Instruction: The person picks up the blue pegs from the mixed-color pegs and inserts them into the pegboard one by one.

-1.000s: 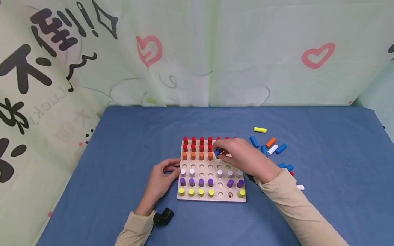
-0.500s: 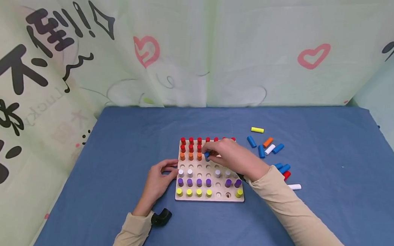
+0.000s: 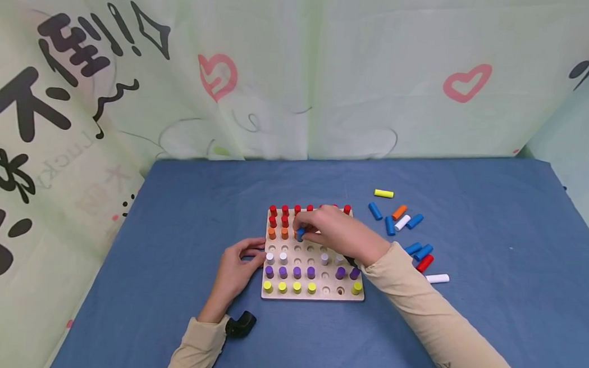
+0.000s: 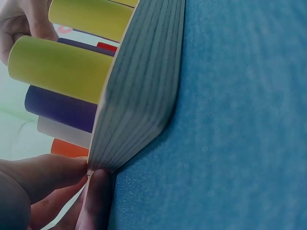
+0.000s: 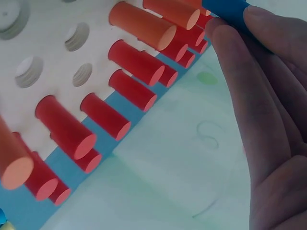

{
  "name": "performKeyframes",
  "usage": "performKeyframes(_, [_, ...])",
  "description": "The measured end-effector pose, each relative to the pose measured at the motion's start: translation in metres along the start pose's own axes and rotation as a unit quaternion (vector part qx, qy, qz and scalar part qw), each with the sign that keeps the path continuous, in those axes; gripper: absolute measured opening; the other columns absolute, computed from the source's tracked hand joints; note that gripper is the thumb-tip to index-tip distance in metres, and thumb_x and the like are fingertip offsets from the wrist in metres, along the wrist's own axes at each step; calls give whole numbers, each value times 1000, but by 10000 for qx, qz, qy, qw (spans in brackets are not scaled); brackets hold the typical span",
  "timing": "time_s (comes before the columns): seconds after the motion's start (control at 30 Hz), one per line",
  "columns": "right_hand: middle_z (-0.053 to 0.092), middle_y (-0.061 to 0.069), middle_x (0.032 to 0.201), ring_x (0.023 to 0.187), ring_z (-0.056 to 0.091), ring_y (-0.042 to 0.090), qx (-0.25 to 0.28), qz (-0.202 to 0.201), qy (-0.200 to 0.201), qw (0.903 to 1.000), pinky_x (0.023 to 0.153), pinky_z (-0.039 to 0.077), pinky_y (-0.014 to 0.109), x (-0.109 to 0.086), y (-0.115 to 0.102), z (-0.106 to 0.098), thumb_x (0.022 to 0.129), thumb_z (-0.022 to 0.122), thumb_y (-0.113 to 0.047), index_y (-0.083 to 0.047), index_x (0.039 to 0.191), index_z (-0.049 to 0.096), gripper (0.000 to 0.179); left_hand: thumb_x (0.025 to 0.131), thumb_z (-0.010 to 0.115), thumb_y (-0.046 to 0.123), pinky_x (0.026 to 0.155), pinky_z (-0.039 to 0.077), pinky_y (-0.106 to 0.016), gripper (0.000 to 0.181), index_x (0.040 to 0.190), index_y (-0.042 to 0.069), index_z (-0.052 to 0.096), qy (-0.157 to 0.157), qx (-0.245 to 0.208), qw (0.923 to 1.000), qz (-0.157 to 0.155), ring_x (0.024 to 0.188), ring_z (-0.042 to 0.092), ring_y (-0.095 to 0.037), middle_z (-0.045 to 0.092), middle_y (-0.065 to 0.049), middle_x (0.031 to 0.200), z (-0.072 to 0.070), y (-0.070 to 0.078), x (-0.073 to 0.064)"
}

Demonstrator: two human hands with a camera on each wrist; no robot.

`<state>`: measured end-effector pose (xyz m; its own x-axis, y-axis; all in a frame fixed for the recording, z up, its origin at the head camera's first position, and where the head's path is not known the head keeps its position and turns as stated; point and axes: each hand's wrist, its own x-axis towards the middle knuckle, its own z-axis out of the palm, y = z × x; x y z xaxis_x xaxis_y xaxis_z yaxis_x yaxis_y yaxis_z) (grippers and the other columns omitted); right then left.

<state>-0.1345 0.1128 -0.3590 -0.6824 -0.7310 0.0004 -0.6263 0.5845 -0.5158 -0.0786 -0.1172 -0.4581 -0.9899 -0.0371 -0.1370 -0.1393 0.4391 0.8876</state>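
A wooden pegboard (image 3: 313, 298) lies on the table with rows of red, orange, white, purple and yellow pegs. My right hand (image 3: 341, 232) pinches a blue peg (image 5: 228, 12) between thumb and fingers, above the left half of the board by the orange row. That hand covers part of the red and orange rows. At the board's left edge my left hand (image 3: 236, 270) holds on; in the left wrist view its thumb (image 4: 53, 172) and a finger meet at the rim. Several bare holes show in the fourth row, with a few more in the white, purple and yellow rows.
Loose pegs lie to the right of the board: a yellow peg (image 3: 384, 193), an orange peg (image 3: 399, 212), a red peg (image 3: 424, 263), a white peg (image 3: 437, 278) and several blue ones (image 3: 390, 226). A printed curtain (image 3: 310, 95) hangs behind the blue table (image 3: 197, 200).
My right hand has moved left over the board, carrying the blue peg. The left hand stays at the board's left edge. The whole view has shifted slightly.
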Motion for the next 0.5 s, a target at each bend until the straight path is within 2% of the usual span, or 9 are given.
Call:
performKeyframes(0.23, [72,1,95,75,62,6,110,-90,-58,9999,74,54,24,8,-2,2,90,72,-9,-8,107,71,17,92,70,14,77,55,-26,33,124,11,68,-17,-6,10000,-56,96,65,-17,70,-5,117,1,0,1])
performKeyframes(0.5, [72,2,91,72,61,5,133,-361,-110,9992,71,53,22,19,-4,3,92,70,-8,-8,102,71,11,92,70,14,83,57,-34,33,125,10,68,-8,-45,10000,-31,97,65,-18,70,-6,118,0,0,1])
